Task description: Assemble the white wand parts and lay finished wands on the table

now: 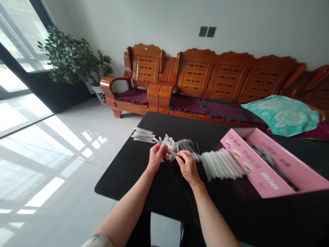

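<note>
Pieces [170, 141], small and whitish, lie heaped on our black counter [128, 168], just beyond our hands. Our left hand [155, 157] grips a pale tube [157, 140]; our right hand [189, 166] pinches its fingertips together, around what we cannot tell. Rightward lie thin rods [189, 145], translucent tubes [222, 164] and a pink box [253, 164].

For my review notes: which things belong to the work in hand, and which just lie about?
Apparently in the work:
- small white pieces
- thin dark rods
- white tubes
- white sticks, far left

Just about:
- turquoise cloth
- potted plant
- wooden seats
- pink box, perhaps
</note>
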The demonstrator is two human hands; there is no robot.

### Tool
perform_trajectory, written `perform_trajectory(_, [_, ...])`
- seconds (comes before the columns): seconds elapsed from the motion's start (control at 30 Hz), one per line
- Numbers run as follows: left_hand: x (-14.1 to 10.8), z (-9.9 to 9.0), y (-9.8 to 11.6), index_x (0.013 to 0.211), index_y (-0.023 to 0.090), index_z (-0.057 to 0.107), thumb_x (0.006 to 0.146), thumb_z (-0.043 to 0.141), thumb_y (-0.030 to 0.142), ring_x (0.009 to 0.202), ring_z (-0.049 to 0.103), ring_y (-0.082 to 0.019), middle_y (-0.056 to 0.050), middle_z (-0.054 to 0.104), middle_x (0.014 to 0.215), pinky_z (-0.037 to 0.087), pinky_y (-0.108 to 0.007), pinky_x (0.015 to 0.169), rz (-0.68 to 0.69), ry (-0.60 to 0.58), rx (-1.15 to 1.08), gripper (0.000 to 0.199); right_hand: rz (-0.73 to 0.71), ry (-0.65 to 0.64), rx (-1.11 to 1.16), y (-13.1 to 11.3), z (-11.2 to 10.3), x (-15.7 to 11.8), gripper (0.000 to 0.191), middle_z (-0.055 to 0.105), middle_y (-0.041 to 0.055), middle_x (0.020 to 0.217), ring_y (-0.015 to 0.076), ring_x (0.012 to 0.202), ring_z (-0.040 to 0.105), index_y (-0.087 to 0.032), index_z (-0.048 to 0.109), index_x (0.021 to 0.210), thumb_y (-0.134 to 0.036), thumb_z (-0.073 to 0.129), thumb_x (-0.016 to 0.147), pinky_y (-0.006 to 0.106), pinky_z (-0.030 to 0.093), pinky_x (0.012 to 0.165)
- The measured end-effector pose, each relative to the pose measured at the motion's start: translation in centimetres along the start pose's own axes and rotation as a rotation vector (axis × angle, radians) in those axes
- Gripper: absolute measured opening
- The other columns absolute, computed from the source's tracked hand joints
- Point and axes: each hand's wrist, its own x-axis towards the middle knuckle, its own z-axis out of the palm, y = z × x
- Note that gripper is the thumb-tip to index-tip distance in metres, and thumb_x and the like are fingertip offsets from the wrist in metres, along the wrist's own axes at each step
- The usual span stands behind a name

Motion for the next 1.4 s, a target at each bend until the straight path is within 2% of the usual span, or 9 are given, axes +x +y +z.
perform_trajectory(0.13, [0.02,-0.01,0.03,0.077,0.013,0.061,0.076,0.069,0.059,0.042,0.057,-0.013,-0.002,0.063,0.054,0.046,-0.023,0.042,0.004,0.006,-0.001,0.047,-0.038,-0.025,0.013,-0.07,-0.07,0.05,0.017,0.069,0.0092,0.093,0.0244,0.099,0.061,-0.020,0.066,0.091,-0.022,0.050,0.095,0.043,0.052,0.090])
perform_trajectory(0.33, [0.08,0.02,-0.05,0.077,0.013,0.060,0.076,0.070,0.060,0.042,0.057,-0.013,-0.002,0.063,0.055,0.046,-0.023,0.042,0.000,0.013,-0.013,0.048,-0.009,0.054,0.015,-0.30,-0.22,0.17,0.003,0.069,0.0083,0.093,0.0251,0.098,0.061,-0.021,0.065,0.088,-0.024,0.063,0.088,0.044,0.052,0.090])
perform_trajectory(0.53, [0.05,-0.01,-0.08,0.077,0.013,0.060,0.076,0.070,0.059,0.043,0.058,-0.013,-0.002,0.064,0.056,0.046,-0.023,0.042,0.005,0.011,-0.018,0.047,-0.034,0.022,0.030,-0.34,-0.23,0.16,0.012,0.070,0.0079,0.092,0.0243,0.100,0.061,-0.021,0.065,0.086,-0.020,0.054,0.092,0.044,0.051,0.092])
perform_trajectory(0.63, [0.05,-0.03,-0.05,0.077,0.013,0.060,0.076,0.070,0.059,0.043,0.058,-0.013,-0.002,0.064,0.055,0.046,-0.023,0.042,0.002,0.013,-0.012,0.047,0.005,0.057,0.032,-0.42,-0.25,0.16,0.001,0.069,0.0084,0.095,0.0252,0.101,0.061,-0.021,0.062,0.086,-0.020,0.062,0.087,0.045,0.052,0.091])
perform_trajectory(0.87, [0.11,-0.04,-0.12,0.077,0.013,0.061,0.076,0.071,0.058,0.044,0.058,-0.013,-0.002,0.064,0.057,0.047,-0.023,0.043,-0.002,0.013,-0.019,0.046,-0.024,0.024,0.033,-0.32,-0.19,0.16,0.009,0.069,0.0081,0.092,0.0252,0.101,0.062,-0.022,0.065,0.088,-0.021,0.056,0.090,0.045,0.052,0.092])
perform_trajectory(0.93, [0.11,-0.03,-0.13,0.077,0.013,0.061,0.076,0.071,0.058,0.044,0.059,-0.013,-0.002,0.064,0.057,0.047,-0.023,0.043,-0.002,0.013,-0.021,0.046,0.005,0.052,0.031,-0.31,-0.15,0.15,0.003,0.069,0.0087,0.095,0.0255,0.101,0.062,-0.022,0.064,0.089,-0.021,0.061,0.088,0.045,0.052,0.091])
perform_trajectory(1.03, [0.10,-0.05,-0.10,0.078,0.013,0.061,0.076,0.070,0.058,0.044,0.058,-0.013,-0.002,0.064,0.057,0.047,-0.023,0.043,-0.004,0.019,-0.022,0.046,0.029,0.062,0.004,-0.33,-0.13,0.14,0.009,0.068,0.0099,0.099,0.0265,0.104,0.061,-0.021,0.065,0.094,-0.025,0.065,0.086,0.046,0.052,0.093])
perform_trajectory(1.23, [0.16,-0.08,-0.14,0.077,0.014,0.060,0.075,0.071,0.059,0.044,0.058,-0.013,-0.002,0.064,0.056,0.047,-0.023,0.043,-0.001,0.008,-0.017,0.046,-0.003,0.048,0.020,-0.24,-0.04,0.13,0.005,0.069,0.0083,0.093,0.0259,0.103,0.060,-0.022,0.064,0.087,-0.022,0.059,0.089,0.046,0.051,0.093])
perform_trajectory(1.4, [0.20,-0.13,-0.19,0.078,0.014,0.061,0.075,0.070,0.060,0.045,0.059,-0.014,-0.002,0.064,0.057,0.047,-0.024,0.043,0.001,0.019,-0.015,0.047,0.015,0.055,-0.005,-0.17,-0.06,0.14,0.009,0.069,0.0094,0.096,0.0262,0.102,0.061,-0.021,0.066,0.094,-0.027,0.061,0.089,0.046,0.052,0.092])
